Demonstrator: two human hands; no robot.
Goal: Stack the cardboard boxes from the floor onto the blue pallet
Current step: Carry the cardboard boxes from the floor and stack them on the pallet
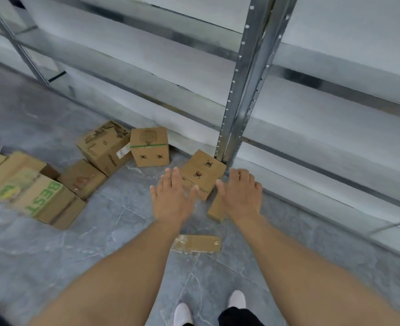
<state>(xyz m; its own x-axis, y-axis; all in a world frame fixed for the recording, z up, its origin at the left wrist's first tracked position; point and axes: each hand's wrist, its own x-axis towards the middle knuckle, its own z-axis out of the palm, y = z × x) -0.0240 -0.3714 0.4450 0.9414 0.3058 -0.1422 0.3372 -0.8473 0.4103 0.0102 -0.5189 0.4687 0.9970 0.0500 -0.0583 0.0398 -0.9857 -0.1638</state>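
Here: every place is given relative to the shelf post (243, 95).
Left hand (170, 196): held out open, fingers spread, nothing gripped; seen left of the post's foot, over the near left edge of the tilted box (202, 174).
Right hand (240, 195): likewise open and unladen, just below the post's foot.
Tilted box: lodged against the post's foot, between the two hands; contact cannot be told.
Small box (216, 208): below the post, partly hidden by the right hand.
Flat taped piece (196, 243): laid on the floor (100, 255), nearer the viewer.
Other boxes (149, 147): scattered left of the post.
Blur: possibly some print is misread.
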